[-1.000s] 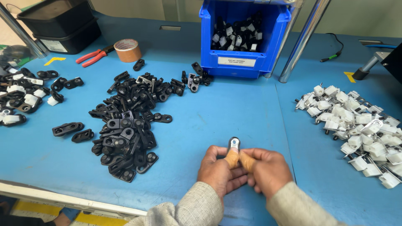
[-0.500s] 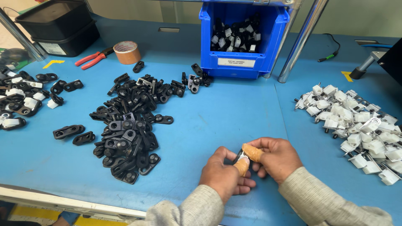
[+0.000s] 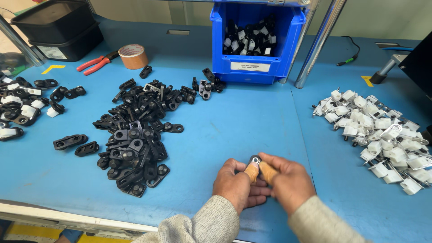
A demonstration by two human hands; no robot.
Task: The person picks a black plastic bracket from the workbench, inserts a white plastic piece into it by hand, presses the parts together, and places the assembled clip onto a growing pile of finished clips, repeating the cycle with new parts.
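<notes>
I pinch a small black plastic clip with a silver ring in it (image 3: 255, 160) between both thumbs, w/ my left hand (image 3: 237, 185) and right hand (image 3: 288, 182) closed tight on it from each side. My thumb tips wear tan finger covers (image 3: 265, 171), and they press right at the part. The part sits low in the middle, just above the blue table mat (image 3: 234, 121), not lying on it. Half a sec ago my hands were a bit more to the left and the part was tipped sideways btw my fingers; now it stands up w/ the ring showing on top, like it was a sec ago. I think that means I am pushing or checking the two bits together, and the part is nearly done. To my left is a big heap of black flat plastic brackets with holes (image 3: 135, 135), near but apart from my hands. To my right, well apart, is a pile of white plastic clips with metal bits (image 3: 382, 135). Far up the table stands a blue plastic bin (image 3: 252, 69) w/ joined black and white parts inside. Way off left I see red pliers (image 3: 95, 64), a brown tape roll (image 3: 133, 56) and a black tub (image 3: 58, 27).
</notes>
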